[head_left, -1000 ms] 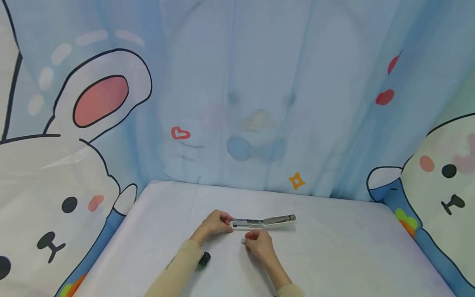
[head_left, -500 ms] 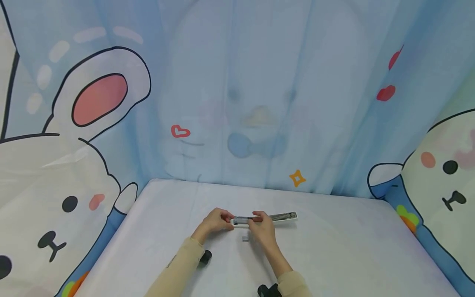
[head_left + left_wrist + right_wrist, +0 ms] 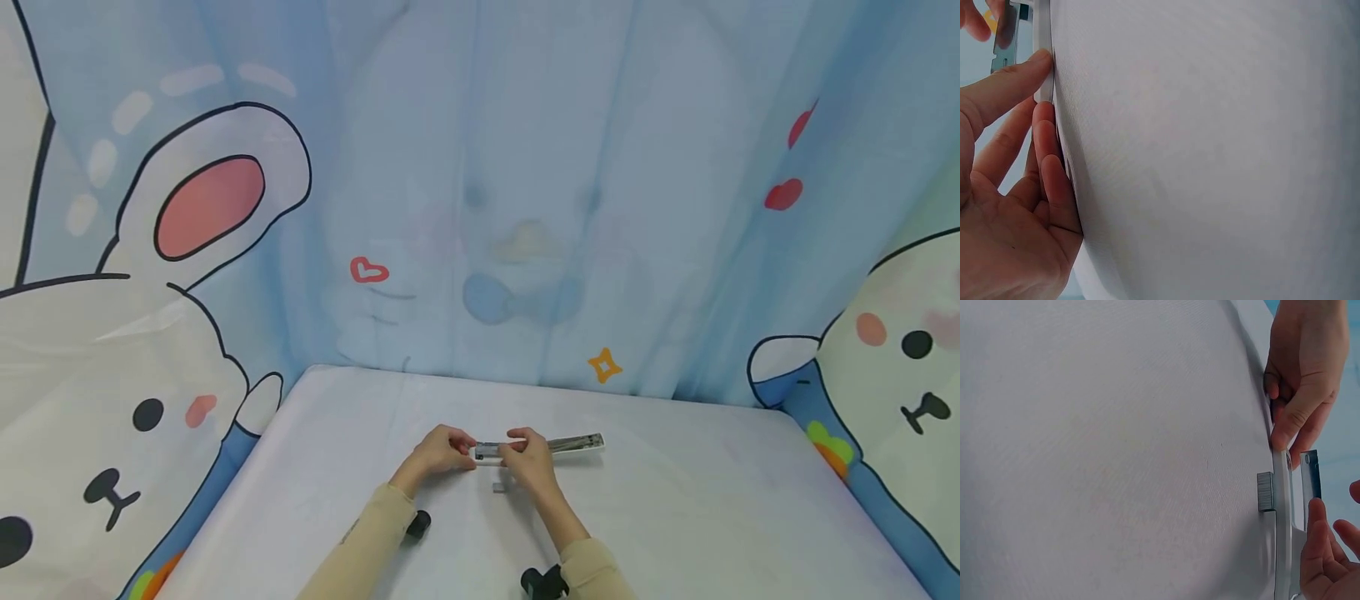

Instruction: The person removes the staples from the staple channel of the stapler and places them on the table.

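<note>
An opened white stapler [image 3: 577, 444] lies across the table, its top arm folded out to the right. My left hand [image 3: 441, 450] grips the left end of its base between thumb and fingers; the left wrist view shows the thumb [image 3: 1029, 75] along the white edge. Over the stapler's middle, my right hand [image 3: 531, 462] pinches the metal staple rail [image 3: 1310, 481], which stands a little apart from the white base [image 3: 1282, 544] in the right wrist view. A short strip of staples [image 3: 1265, 492] rests on the cloth beside the base, just in front of the stapler.
White cloth covers the table [image 3: 712, 492]. A blue curtain [image 3: 525, 167] with cartoon prints hangs behind its back edge. Black devices show at the left sleeve [image 3: 375, 533] and the right sleeve [image 3: 596, 571].
My right hand has let go of the staple strip, leaving it on the table, and moved up to the stapler's middle to take the rail. My left hand keeps its grip.
</note>
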The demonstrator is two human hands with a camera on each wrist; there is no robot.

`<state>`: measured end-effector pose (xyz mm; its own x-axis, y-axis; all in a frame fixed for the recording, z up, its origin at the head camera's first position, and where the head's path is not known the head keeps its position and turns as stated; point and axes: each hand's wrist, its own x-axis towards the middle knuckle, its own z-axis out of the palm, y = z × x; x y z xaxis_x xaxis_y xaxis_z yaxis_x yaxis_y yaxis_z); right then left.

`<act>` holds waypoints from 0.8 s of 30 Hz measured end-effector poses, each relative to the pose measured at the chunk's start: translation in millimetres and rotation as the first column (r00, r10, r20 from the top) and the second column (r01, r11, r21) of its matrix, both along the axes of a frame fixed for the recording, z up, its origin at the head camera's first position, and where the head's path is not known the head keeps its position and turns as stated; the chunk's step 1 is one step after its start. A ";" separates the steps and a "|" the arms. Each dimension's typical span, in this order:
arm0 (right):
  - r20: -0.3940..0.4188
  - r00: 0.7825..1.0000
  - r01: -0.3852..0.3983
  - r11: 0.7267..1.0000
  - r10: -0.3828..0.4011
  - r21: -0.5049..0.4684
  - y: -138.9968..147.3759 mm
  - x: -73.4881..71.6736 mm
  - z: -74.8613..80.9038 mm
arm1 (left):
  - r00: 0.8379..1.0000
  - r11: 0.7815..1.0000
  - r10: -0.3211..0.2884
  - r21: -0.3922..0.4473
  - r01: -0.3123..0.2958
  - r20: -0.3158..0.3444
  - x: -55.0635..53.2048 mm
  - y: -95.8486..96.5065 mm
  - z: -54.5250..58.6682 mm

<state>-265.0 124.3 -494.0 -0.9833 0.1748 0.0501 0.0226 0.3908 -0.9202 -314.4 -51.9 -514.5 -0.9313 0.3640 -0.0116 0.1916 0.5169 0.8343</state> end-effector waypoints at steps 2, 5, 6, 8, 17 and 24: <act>0.001 1.000 0.008 1.000 -0.008 0.005 -0.8 -0.3 0.3 | 1.000 1.000 -0.001 -0.008 0.001 -0.006 -0.2 1.2 -0.8; 0.001 1.000 0.020 1.000 -0.020 0.006 -2.4 -0.3 1.2 | 1.000 1.000 -0.008 -0.009 0.007 -0.011 -0.1 1.4 -0.6; 0.001 1.000 0.023 1.000 -0.023 0.001 -2.8 -0.2 1.3 | 1.000 1.000 -0.007 -0.013 0.007 -0.010 0.0 1.3 -0.4; 0.007 1.000 0.029 0.999 -0.029 -0.019 -3.6 -0.1 1.8 | 1.000 1.000 -0.010 -0.018 0.010 -0.007 0.2 0.9 0.1; 0.033 0.998 0.061 0.993 -0.058 -0.098 -4.0 -4.6 -1.9 | 1.000 1.000 -0.020 -0.006 0.020 -0.012 -1.9 -0.6 -1.8; 0.031 0.996 0.082 0.988 -0.078 -0.133 -4.2 -5.6 -8.5 | 1.000 1.000 -0.014 -0.013 0.014 -0.004 -1.5 -1.2 -5.1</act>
<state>-270.6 120.1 -502.5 -0.9665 0.2566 -0.0040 0.0728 0.2595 -0.9630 -316.0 -53.1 -519.7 -0.9263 0.3766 -0.0131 0.2019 0.5253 0.8267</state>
